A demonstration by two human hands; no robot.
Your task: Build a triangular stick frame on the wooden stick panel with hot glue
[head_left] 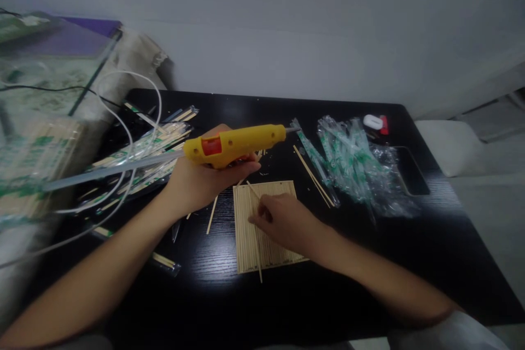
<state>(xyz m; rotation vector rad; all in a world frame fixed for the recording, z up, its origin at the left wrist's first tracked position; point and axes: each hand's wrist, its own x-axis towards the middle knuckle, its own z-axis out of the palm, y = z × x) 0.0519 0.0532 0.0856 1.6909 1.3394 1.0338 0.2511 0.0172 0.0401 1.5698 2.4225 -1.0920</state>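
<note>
My left hand (197,183) is wrapped round the grip of a yellow glue gun (235,144), held level above the black table (369,262) with its nozzle pointing right. A clear glue stick (106,170) sticks out of its back to the left. My right hand (283,221) rests on a flat panel of wooden sticks (250,205) laid side by side, fingers curled and pinching a thin loose stick (258,262) that lies across the panel.
Wrapped chopsticks (151,145) and a white cable (123,120) lie at the left. A heap of empty clear wrappers (353,164) sits at the right, with loose sticks (314,175) beside it. A white and red object (375,122) and a dark phone (410,169) lie far right.
</note>
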